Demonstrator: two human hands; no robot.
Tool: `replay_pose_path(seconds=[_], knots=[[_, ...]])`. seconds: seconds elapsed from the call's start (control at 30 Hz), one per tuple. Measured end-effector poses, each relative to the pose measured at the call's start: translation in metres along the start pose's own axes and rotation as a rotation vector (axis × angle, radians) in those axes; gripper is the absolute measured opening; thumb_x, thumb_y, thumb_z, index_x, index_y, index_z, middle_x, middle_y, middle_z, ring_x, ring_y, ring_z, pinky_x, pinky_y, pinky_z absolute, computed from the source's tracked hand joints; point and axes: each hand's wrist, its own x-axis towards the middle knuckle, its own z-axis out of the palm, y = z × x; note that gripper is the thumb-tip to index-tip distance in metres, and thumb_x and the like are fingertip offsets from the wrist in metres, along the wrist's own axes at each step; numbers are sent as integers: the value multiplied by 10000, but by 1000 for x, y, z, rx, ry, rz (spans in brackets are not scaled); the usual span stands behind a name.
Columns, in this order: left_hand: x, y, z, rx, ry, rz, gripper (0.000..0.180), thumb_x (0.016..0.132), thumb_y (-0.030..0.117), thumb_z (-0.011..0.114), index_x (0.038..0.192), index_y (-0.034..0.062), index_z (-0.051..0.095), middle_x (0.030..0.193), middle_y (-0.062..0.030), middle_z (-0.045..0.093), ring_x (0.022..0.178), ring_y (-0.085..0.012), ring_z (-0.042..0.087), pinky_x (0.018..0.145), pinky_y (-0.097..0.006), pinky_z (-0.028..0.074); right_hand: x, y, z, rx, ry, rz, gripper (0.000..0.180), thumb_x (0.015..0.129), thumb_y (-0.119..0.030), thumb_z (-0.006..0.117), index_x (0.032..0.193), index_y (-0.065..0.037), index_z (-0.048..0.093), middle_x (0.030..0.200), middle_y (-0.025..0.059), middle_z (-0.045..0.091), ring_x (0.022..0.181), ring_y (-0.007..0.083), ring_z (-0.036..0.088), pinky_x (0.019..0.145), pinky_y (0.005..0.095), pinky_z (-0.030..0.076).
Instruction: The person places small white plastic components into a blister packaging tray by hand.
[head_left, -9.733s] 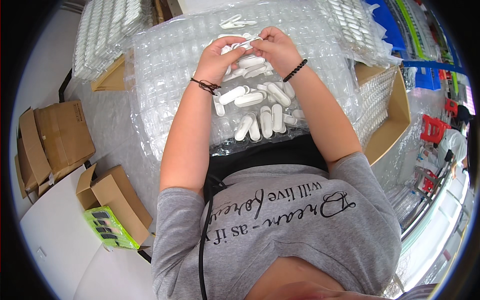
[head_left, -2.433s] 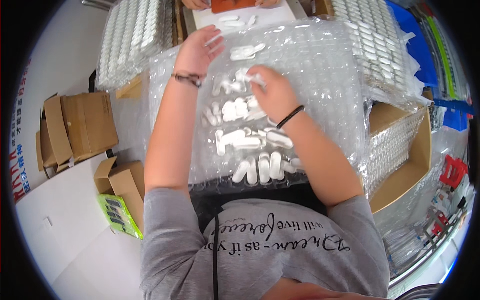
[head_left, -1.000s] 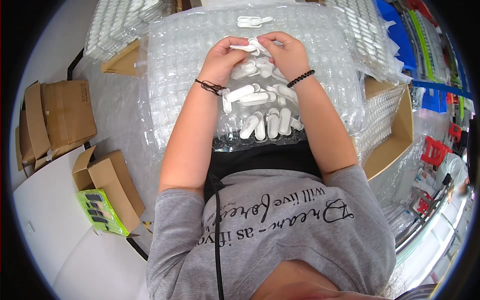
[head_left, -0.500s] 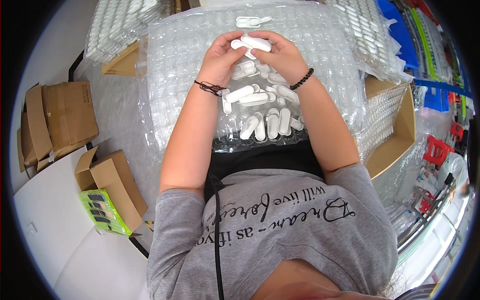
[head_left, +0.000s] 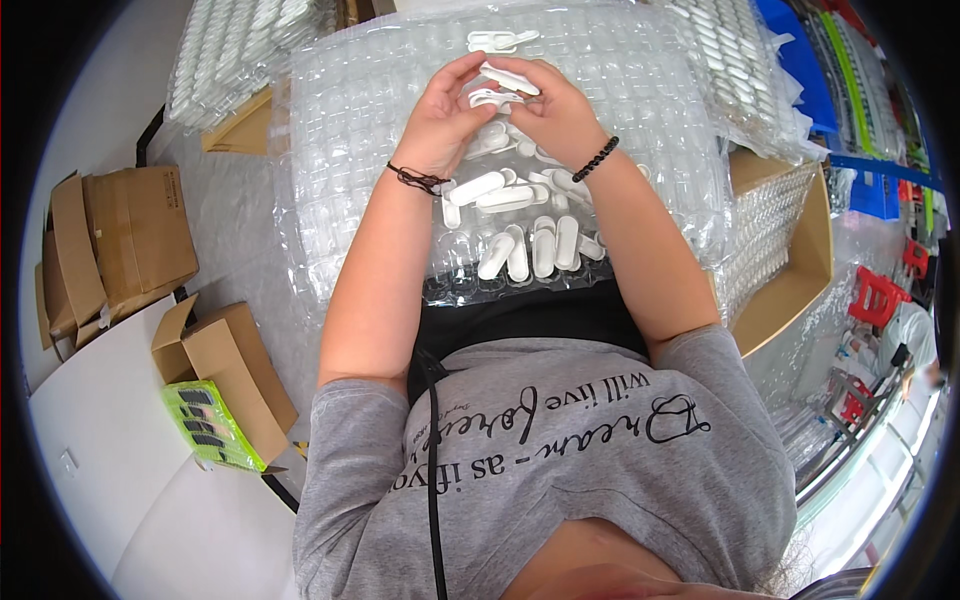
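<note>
My left hand (head_left: 446, 115) and my right hand (head_left: 558, 112) meet over the far half of a clear plastic tray (head_left: 370, 120). A small white open plastic shell (head_left: 492, 98) is gripped by my left fingers. My right thumb and fingers pinch a long rounded white plastic cover (head_left: 510, 78), tilted just above the shell. Beneath and nearer to me lie loose white oval pieces (head_left: 506, 198), partly hidden by my hands. A row of similar white pieces (head_left: 543, 247) lies at the near edge. Beyond my fingertips rests another white piece (head_left: 494, 41).
Trays filled with white pieces (head_left: 240, 50) are stacked at the far left, with more trays (head_left: 725, 60) at the far right. Cardboard boxes (head_left: 140, 230) stand on the left. An open carton (head_left: 800, 260) holds clear trays on the right. Red stools (head_left: 872, 297) stand farther off.
The white cover and shell, close together before, are now apart, with the cover raised and tilted in my right hand. The loose pieces lie as before.
</note>
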Motion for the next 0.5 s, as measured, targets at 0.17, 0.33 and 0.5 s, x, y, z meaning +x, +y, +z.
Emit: replay_pose_path(seconds=[0.17, 0.33, 0.5], knots=[[2, 3, -2, -60, 5, -26, 484, 897, 34, 573, 1358, 57, 426, 1310, -103, 484, 1182, -189, 499, 986, -326, 461, 1, -1, 1, 118, -4, -6, 479, 824, 117, 508, 1279, -30, 538, 1269, 64, 537, 994, 130, 616, 829, 237, 516], [4, 3, -7, -162, 181, -163, 321, 936, 129, 573, 1241, 34, 536, 1070, -64, 607, 936, -150, 610, 800, -299, 550, -1, -8, 2, 288, -77, 202, 465, 788, 91, 532, 1212, -83, 611, 982, 21, 643, 845, 103, 626, 754, 222, 525], [4, 6, -4, -35, 98, -227, 318, 955, 156, 555, 1245, 26, 538, 1075, -76, 616, 913, -153, 625, 768, -294, 561, -1, -8, -1, 264, -111, 172, 516, 797, 117, 518, 1285, -48, 543, 1029, 38, 625, 887, 86, 599, 796, 234, 501]])
